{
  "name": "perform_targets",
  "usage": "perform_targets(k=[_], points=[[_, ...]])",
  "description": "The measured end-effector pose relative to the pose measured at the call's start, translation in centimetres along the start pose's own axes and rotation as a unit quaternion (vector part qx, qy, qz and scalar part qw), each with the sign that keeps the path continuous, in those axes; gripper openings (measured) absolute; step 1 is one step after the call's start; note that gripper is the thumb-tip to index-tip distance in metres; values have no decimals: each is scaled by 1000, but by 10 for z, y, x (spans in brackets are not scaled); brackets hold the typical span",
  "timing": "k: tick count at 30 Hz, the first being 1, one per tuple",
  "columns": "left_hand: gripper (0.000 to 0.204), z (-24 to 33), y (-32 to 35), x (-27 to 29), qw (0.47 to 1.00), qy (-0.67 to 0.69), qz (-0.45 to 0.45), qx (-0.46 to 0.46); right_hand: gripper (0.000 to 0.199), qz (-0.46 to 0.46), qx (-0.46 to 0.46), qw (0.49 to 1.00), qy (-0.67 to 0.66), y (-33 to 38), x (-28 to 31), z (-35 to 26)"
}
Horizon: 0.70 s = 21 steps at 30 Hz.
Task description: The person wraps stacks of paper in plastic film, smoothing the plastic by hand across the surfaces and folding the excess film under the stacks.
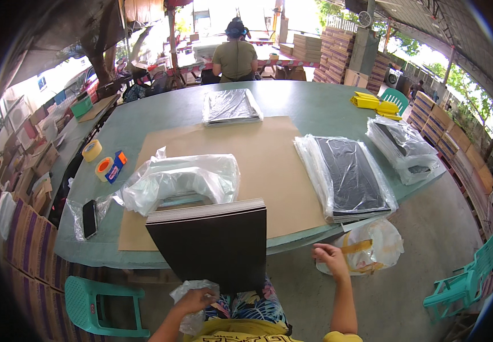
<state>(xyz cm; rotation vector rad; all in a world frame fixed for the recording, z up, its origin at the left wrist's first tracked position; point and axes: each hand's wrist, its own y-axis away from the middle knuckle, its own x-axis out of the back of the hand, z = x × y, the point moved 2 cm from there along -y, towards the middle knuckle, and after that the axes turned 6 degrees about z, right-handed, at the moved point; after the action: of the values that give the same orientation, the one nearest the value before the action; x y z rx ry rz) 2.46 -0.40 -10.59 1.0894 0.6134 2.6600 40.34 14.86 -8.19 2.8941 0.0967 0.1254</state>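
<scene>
A stack of black boards [209, 251] with pale edges stands upright, leaning at the table's near edge above my lap. Low against its bottom left corner, my left hand [197, 300] is closed on a crumpled clear plastic bag [192, 322]. My right hand [332, 259] is raised to the right of the boards, its fingers curled together; whatever they may hold is too small to make out. Just beyond it, a clear plastic bag with brown tape strips [380, 248] hangs below the table edge. Behind the boards lies a rumpled, open plastic sleeve [201, 174].
A brown cardboard sheet [275, 171] covers part of the green table [144, 114]. Plastic-wrapped black boards [352, 176] lie at right, with another wrapped stack [232, 106] at the far side. Tape rolls [91, 150] and a phone [89, 219] lie left. A green stool [101, 305] stands below.
</scene>
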Motion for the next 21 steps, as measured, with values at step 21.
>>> perform_targets(k=[21], points=[[69,-33,8,56,936,116,331,-11,38,-29,172,980,-95,-7,-196,-27]])
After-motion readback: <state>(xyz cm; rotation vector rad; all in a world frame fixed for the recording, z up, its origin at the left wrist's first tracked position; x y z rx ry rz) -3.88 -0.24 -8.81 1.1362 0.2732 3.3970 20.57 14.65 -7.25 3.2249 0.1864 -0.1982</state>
